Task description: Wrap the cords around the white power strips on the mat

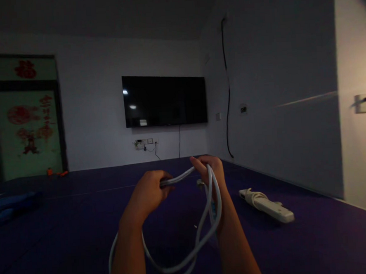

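My left hand (149,192) is closed round a white cable (189,244), gripping a doubled stretch of it at chest height. My right hand (210,168) is closed on the same cable a little to the right, with loops of it hanging over the wrist. The loose loops sag between and below both forearms. A white plug end shows just beside my right palm. On the dark purple floor mat (301,245) to the right lies a white power strip (266,205) with its cord bundled on top, apart from both hands.
A black wall-mounted television (164,100) hangs on the far wall with sockets below it. A black cable (227,88) runs down the right wall. A door with red decorations (27,117) stands at left. Blue cloth (7,205) lies on the mat at far left.
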The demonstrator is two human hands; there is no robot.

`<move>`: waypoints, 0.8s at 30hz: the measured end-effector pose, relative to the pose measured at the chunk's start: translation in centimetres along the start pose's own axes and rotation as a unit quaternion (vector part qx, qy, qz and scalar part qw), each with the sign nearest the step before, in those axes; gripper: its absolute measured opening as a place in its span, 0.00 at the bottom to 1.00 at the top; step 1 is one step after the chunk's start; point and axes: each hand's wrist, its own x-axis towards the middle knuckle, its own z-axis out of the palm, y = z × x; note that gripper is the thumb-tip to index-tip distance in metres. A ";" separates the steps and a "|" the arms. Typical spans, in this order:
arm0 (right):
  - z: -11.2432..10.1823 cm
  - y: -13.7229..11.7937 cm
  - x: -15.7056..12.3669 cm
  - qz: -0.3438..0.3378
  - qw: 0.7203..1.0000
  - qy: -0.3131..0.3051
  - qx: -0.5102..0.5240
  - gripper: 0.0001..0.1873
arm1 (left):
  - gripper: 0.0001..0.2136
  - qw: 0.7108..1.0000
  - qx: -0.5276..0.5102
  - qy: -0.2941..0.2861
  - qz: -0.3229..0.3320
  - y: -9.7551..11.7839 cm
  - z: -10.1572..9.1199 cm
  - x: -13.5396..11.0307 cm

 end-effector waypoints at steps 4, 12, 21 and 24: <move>0.3 0.5 0.1 0.008 1.000 0.019 -0.020 0.26 | 0.07 0.999 0.009 0.036 -0.003 -0.5 -1.2 -0.5; 0.6 1.8 0.5 0.072 0.986 0.119 -0.086 0.30 | 0.10 0.989 0.067 0.096 -0.087 -4.0 -2.1 -0.6; -1.3 3.2 0.5 0.102 0.977 0.144 -0.120 0.31 | 0.08 0.892 -0.252 0.322 -0.191 -6.2 -3.1 -1.4; -1.1 3.4 0.7 0.116 0.980 0.121 -0.109 0.31 | 0.08 0.841 -0.392 0.337 -0.158 -5.3 -2.8 -1.1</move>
